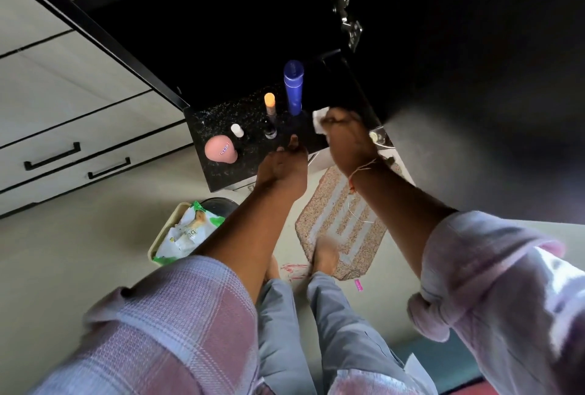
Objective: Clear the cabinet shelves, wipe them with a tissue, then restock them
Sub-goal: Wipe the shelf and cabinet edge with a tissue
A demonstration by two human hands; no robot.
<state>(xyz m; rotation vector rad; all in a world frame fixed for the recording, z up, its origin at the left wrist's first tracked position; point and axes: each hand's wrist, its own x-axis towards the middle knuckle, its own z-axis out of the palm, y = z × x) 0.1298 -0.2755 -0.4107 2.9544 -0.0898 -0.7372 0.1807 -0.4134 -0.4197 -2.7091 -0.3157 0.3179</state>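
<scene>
Right hand point(345, 135) – grips tissue point(319, 121) | left hand point(281, 170) – on counter point(221, 173)

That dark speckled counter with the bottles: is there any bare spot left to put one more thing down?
Yes. The counter looks bare along its far left, behind the pink sponge and white bottle. Its near edge below the sponge also seems free. The middle is crowded: orange-capped bottle, dark bottle, blue tube, then the left hand and the right hand holding the tissue.

Four bottles point(293, 87), one pink container point(220, 148), one tissue point(319, 121), two hands point(281, 170).
</scene>
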